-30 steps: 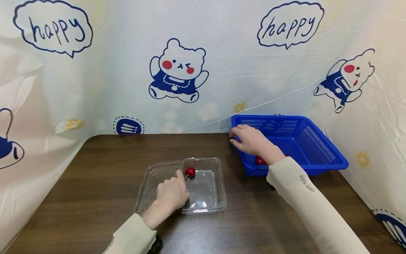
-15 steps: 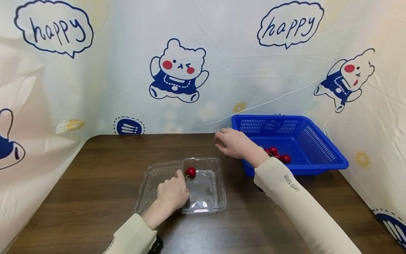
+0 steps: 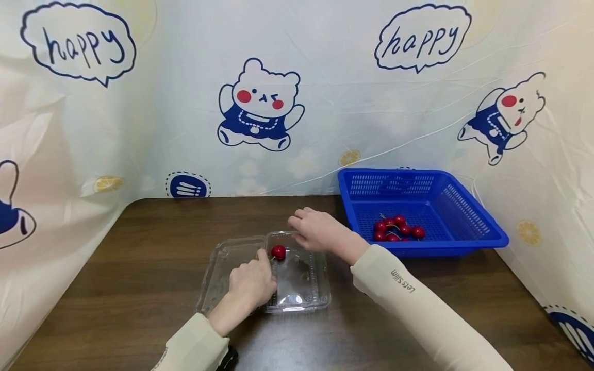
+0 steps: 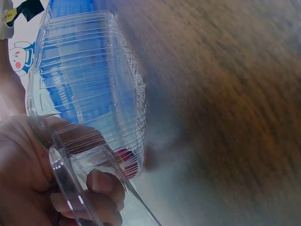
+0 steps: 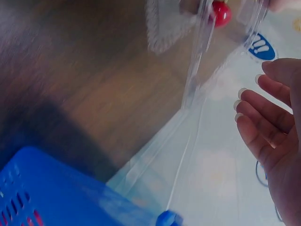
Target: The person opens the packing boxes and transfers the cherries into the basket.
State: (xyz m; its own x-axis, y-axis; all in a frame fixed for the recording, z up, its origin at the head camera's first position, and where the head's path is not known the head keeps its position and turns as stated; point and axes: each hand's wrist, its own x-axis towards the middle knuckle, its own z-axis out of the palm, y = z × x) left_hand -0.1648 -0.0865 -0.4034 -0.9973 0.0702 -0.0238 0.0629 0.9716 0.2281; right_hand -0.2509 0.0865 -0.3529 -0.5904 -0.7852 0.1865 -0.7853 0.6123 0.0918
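Observation:
A clear plastic clamshell box [image 3: 297, 288] lies opened flat on the wooden table, its lid [image 3: 220, 260] to the left. One red cherry [image 3: 278, 252] with a stem sits in the back left of the box. My left hand [image 3: 252, 281] holds the box at the hinge; in the left wrist view its fingers [image 4: 101, 183] curl round the clear plastic edge. Over the back right rim of the box hovers my right hand [image 3: 317, 229]. The right wrist view shows its fingers [image 5: 263, 106] loosely bent, with nothing seen between them.
A blue perforated basket [image 3: 468, 245] stands at the back right of the table [image 3: 139, 288]. Several red cherries [image 3: 403, 229] are gathered at its front left. Behind the table hangs a printed curtain [image 3: 334, 113].
The right hand has moved left and toward the person, from the basket's left rim to above the clear box, uncovering the cherries in the basket. The left hand has stayed in place.

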